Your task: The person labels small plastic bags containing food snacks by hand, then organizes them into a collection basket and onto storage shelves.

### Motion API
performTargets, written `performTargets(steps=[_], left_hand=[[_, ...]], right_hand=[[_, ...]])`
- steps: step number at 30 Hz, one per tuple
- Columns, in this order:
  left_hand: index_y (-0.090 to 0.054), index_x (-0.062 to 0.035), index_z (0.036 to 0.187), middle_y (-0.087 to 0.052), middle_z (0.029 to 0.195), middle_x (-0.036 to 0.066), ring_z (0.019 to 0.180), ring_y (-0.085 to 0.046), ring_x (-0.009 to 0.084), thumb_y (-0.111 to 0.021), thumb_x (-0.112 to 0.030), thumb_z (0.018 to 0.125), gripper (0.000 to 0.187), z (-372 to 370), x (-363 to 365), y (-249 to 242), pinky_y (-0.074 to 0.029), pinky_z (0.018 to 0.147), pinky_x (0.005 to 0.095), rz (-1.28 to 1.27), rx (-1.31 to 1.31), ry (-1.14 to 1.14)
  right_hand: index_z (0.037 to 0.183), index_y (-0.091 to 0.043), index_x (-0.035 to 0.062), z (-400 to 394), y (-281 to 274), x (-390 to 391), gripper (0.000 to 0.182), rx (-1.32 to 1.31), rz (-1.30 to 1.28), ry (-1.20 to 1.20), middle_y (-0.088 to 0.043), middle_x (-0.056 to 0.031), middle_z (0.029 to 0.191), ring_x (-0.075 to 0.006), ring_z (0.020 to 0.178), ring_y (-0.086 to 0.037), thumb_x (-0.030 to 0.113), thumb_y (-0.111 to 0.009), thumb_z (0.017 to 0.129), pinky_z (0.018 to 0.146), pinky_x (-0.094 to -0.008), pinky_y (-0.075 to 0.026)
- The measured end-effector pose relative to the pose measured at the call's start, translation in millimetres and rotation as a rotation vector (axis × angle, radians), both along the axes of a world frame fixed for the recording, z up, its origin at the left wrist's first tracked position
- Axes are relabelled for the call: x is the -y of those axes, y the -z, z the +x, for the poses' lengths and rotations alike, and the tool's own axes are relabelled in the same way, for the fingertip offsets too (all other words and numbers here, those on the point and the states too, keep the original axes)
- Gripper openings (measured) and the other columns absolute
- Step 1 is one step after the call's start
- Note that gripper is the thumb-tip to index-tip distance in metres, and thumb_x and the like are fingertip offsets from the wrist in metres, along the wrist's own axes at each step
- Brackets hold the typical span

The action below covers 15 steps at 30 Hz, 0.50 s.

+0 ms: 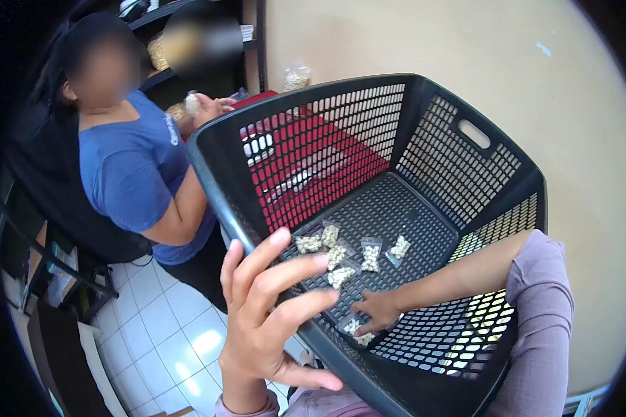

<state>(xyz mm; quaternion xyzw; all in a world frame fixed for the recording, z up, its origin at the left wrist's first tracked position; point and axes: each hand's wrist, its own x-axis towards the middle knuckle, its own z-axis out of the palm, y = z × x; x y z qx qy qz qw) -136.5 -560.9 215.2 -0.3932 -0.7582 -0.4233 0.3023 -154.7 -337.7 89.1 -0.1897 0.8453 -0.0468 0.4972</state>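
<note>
Left hand: the person's left hand (261, 323) is spread wide, fingers apart, over the basket's near rim; from here I can't tell if it touches.
Right hand: the right hand (379, 308) reaches down inside, fingers at a bag (359, 338); I can't tell how firmly they close.
Desk: red, the desk (254, 99) shows behind the basket and through its mesh.
Room: pale wall (466, 42), white floor tiles (161, 326); a co-worker in a blue shirt (129, 167) holds a small packet (192, 104).
Basket: the basket (409, 125) is black, with mesh walls.
Contents: six more bags (371, 258) of pale pieces lie on its bottom, four bunched together.
</note>
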Motion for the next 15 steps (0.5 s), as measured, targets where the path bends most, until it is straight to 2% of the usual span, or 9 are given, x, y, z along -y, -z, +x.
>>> performTargets(steps=[2, 3, 4, 7, 8, 9, 11, 12, 15], left_hand=[[-0.054, -0.0152, 0.072, -0.052, 0.080, 0.001, 0.099, -0.046, 0.0258, -0.050, -0.075, 0.054, 0.063, -5.0, 3.4, 5.1, -0.011, 0.100, 0.0481, -0.020, -0.007, 0.042], [-0.054, -0.0152, 0.072, -0.052, 0.080, 0.001, 0.099, -0.046, 0.0258, -0.050, -0.075, 0.054, 0.063, -5.9, 3.1, 6.4, -0.011, 0.100, 0.0481, -0.019, -0.004, 0.060], [-0.053, -0.0155, 0.071, -0.049, 0.077, 0.000, 0.095, -0.047, 0.0246, -0.051, -0.075, 0.053, 0.062, -6.7, 3.0, 7.7, -0.011, 0.099, 0.0486, -0.003, -0.004, 0.061], [-0.052, -0.0160, 0.067, -0.044, 0.071, -0.001, 0.086, -0.045, 0.0217, -0.052, -0.075, 0.051, 0.062, -9.2, 0.4, 11.3, -0.011, 0.099, 0.0498, 0.038, -0.006, 0.063], [-0.047, -0.0150, 0.067, -0.041, 0.069, 0.001, 0.083, -0.043, 0.0223, -0.043, -0.079, 0.053, 0.066, -10.2, 0.0, 14.5, -0.013, 0.097, 0.0508, 0.025, -0.043, 0.034], [-0.043, -0.0140, 0.066, -0.038, 0.068, 0.003, 0.080, -0.041, 0.0230, -0.035, -0.083, 0.056, 0.070, -10.6, -0.8, 16.7, -0.015, 0.096, 0.0517, 0.012, -0.081, 0.005], [-0.042, -0.0144, 0.066, -0.038, 0.068, 0.002, 0.079, -0.041, 0.0224, -0.033, -0.084, 0.056, 0.071, -9.0, -3.3, 18.7, -0.015, 0.096, 0.0515, 0.032, -0.080, -0.006], [-0.042, -0.0145, 0.066, -0.037, 0.067, 0.002, 0.080, -0.040, 0.0224, -0.033, -0.084, 0.056, 0.071, -8.4, -4.4, 19.4, -0.015, 0.096, 0.0513, 0.049, -0.079, -0.015], [-0.042, -0.0146, 0.066, -0.037, 0.067, 0.002, 0.080, -0.040, 0.0224, -0.033, -0.085, 0.055, 0.071, -8.8, -5.6, 20.1, -0.014, 0.096, 0.0507, 0.072, -0.088, -0.022]], right_hand=[[0.123, -0.035, 0.0122, 2.9, 3.2, 0.5, 0.073, -0.014, -0.012, 0.027, -0.033, -0.0240, 0.118, -0.0406, 0.106, -0.042, 0.061, -0.050, 0.071, 0.089, -0.0425, -0.036], [0.120, -0.038, 0.0128, 7.4, 5.9, 0.9, 0.067, -0.024, -0.022, 0.033, -0.036, -0.0228, 0.113, -0.0394, 0.103, -0.044, 0.059, -0.050, 0.072, 0.088, -0.0410, -0.037], [0.111, -0.042, 0.0116, 10.0, 18.2, -1.0, 0.059, -0.047, -0.069, 0.050, -0.038, -0.0220, 0.108, -0.0376, 0.100, -0.045, 0.054, -0.056, 0.072, 0.086, -0.0399, -0.038], [0.104, -0.044, 0.0113, 11.8, 36.8, -3.3, 0.054, -0.085, -0.169, 0.070, -0.038, -0.0219, 0.108, -0.0364, 0.097, -0.046, 0.049, -0.061, 0.070, 0.082, -0.0390, -0.039], [0.097, -0.047, 0.0109, 13.0, 29.3, 3.2, 0.047, -0.107, -0.161, 0.116, -0.041, -0.0196, 0.105, -0.0346, 0.095, -0.047, 0.041, -0.066, 0.067, 0.080, -0.0383, -0.040], [0.097, -0.047, 0.0109, 11.7, 32.4, 5.9, 0.047, -0.105, -0.156, 0.127, -0.041, -0.0196, 0.105, -0.0346, 0.095, -0.047, 0.041, -0.066, 0.067, 0.080, -0.0383, -0.040], [0.090, -0.050, 0.0090, 7.5, 39.5, 9.2, 0.039, -0.079, -0.285, 0.001, -0.050, -0.0154, 0.091, -0.0306, 0.087, -0.052, 0.033, -0.068, 0.065, 0.075, -0.0374, -0.042], [0.082, -0.051, 0.0069, 7.4, 41.6, 10.1, 0.030, -0.067, -0.381, -0.026, -0.054, -0.0109, 0.075, -0.0273, 0.075, -0.055, 0.024, -0.068, 0.064, 0.067, -0.0366, -0.043], [0.080, -0.050, 0.0062, 4.6, 33.1, 11.7, 0.026, -0.053, -0.455, -0.108, -0.055, -0.0094, 0.069, -0.0262, 0.068, -0.055, 0.019, -0.067, 0.065, 0.061, -0.0366, -0.042]])
